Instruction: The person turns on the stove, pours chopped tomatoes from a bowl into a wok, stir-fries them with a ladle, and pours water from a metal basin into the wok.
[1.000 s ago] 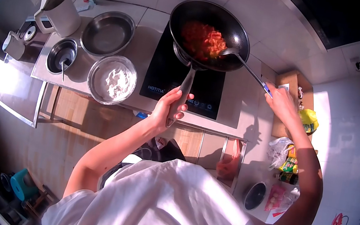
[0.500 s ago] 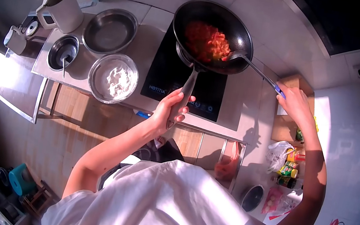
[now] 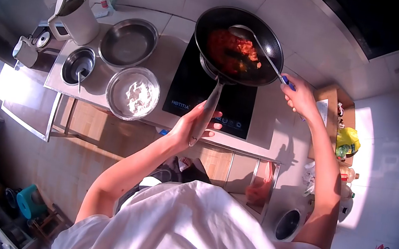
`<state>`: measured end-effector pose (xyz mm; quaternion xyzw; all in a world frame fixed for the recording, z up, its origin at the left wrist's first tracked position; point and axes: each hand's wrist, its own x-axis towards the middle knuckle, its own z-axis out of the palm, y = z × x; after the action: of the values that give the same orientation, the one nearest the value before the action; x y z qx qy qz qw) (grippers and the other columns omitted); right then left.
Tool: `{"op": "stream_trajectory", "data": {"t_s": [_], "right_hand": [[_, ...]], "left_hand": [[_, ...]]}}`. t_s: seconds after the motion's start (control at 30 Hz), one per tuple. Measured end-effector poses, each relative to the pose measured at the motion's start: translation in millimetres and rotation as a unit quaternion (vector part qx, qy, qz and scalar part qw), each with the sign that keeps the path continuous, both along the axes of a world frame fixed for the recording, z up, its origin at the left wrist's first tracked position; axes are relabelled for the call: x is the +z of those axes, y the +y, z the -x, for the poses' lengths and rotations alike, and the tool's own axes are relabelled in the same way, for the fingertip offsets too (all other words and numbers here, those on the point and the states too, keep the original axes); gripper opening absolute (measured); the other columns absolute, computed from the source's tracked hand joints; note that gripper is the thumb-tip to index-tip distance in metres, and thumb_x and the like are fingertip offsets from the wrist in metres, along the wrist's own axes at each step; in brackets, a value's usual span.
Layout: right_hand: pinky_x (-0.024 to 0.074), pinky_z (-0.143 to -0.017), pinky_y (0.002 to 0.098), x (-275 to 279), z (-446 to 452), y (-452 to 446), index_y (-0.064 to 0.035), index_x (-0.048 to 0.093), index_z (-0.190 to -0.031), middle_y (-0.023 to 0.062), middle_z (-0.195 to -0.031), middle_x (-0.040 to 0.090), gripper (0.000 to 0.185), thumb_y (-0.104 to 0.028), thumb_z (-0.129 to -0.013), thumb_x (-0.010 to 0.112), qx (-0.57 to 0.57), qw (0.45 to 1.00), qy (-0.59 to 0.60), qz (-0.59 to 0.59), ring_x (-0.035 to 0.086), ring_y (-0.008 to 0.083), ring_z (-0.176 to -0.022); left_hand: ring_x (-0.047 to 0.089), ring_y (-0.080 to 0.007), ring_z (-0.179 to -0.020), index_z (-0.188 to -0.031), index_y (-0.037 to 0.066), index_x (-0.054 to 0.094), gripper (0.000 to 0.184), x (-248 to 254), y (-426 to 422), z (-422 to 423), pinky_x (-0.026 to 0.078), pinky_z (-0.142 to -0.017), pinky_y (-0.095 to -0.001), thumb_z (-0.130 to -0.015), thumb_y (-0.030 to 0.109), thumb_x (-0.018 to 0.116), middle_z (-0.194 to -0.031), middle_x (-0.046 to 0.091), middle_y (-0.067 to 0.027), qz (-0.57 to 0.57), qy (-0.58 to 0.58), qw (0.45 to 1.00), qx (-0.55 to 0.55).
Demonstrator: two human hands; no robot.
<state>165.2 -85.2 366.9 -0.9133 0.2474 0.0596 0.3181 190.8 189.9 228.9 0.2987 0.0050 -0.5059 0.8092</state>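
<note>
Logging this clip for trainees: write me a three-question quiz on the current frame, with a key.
1. True or false: the left hand grips the wok handle.
2. Multiple choice: what does the right hand hold? A) a kettle B) a ladle C) a knife
3. Fill the gap: in the picture, the bowl of white contents stands to the ___ of the black cooktop.
Key: 1. True. 2. B. 3. left.

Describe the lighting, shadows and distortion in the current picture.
Head view: blown-out glare at the left, sunlit streaks on the white shirt. Head view: a dark hand-like shadow on the counter, right of the cooktop. Head view: fisheye-like curving, with black corners.
</note>
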Motion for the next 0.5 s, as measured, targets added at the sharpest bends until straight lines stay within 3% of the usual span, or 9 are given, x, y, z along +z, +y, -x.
{"op": "stream_trajectory", "data": {"t_s": [0.1, 0.17, 0.2, 0.33, 0.43, 0.5], "right_hand": [[0.0396, -0.040, 0.0251, -8, 3, 5, -0.0078, 0.052, -0.121, 0.0024, -0.058, 0.049, 0.041, -0.019, -0.082, 0.053, 0.011, 1.000, 0.013, -0.008, 0.045, 0.0078, -0.042], [0.0423, -0.046, 0.0295, -18, -1, 15, -0.0060, 0.052, -0.119, 0.0082, -0.058, 0.051, 0.039, -0.019, -0.082, 0.053, 0.043, 0.999, -0.011, 0.020, 0.050, 0.0138, -0.044], [0.0449, -0.056, 0.0368, -27, -6, 14, -0.0034, 0.053, -0.113, 0.0168, -0.063, 0.055, 0.035, -0.018, -0.081, 0.053, 0.080, 0.994, -0.029, 0.069, 0.058, 0.0277, -0.055], [0.0440, -0.069, 0.0451, -32, -17, 24, -0.0014, 0.054, -0.107, 0.0234, -0.075, 0.058, 0.030, -0.017, -0.081, 0.053, 0.109, 0.988, -0.048, 0.099, 0.056, 0.0411, -0.078], [0.0448, -0.072, 0.0446, -41, -22, 25, -0.0019, 0.054, -0.109, 0.0245, -0.078, 0.058, 0.033, -0.017, -0.080, 0.053, 0.149, 0.977, -0.046, 0.145, 0.057, 0.0407, -0.079], [0.0456, -0.065, 0.0387, -33, -13, 17, -0.0024, 0.053, -0.113, 0.0217, -0.068, 0.056, 0.039, -0.017, -0.077, 0.054, 0.194, 0.956, -0.088, 0.204, 0.058, 0.0353, -0.066]], "left_hand": [[0.055, -0.0196, -0.100, -0.132, 0.021, 0.034, 0.044, 0, 4, 4, 0.044, -0.084, -0.0349, -0.093, 0.040, 0.037, -0.121, 0.049, -0.0022, -0.023, 0.027, 0.999, 0.005], [0.051, -0.0223, -0.109, -0.133, 0.021, 0.034, 0.045, -10, 11, 7, 0.040, -0.093, -0.0393, -0.092, 0.041, 0.038, -0.123, 0.048, -0.0019, -0.025, 0.023, 0.999, 0.002], [0.049, -0.0221, -0.110, -0.134, 0.022, 0.033, 0.045, -14, 12, 7, 0.039, -0.092, -0.0400, -0.092, 0.040, 0.037, -0.125, 0.046, -0.0018, -0.021, 0.018, 1.000, 0.001], [0.048, -0.0220, -0.110, -0.135, 0.021, 0.030, 0.048, -22, 15, 7, 0.040, -0.090, -0.0397, -0.092, 0.039, 0.039, -0.126, 0.045, -0.0024, -0.001, 0.000, 1.000, 0.021], [0.047, -0.0214, -0.111, -0.136, 0.018, 0.029, 0.051, -25, 18, 10, 0.040, -0.089, -0.0389, -0.091, 0.038, 0.043, -0.126, 0.045, -0.0031, 0.006, -0.010, 1.000, 0.027], [0.047, -0.0209, -0.110, -0.136, 0.016, 0.028, 0.054, -32, 25, 11, 0.039, -0.090, -0.0383, -0.090, 0.036, 0.046, -0.125, 0.045, -0.0032, 0.007, -0.008, 0.999, 0.037]]}}
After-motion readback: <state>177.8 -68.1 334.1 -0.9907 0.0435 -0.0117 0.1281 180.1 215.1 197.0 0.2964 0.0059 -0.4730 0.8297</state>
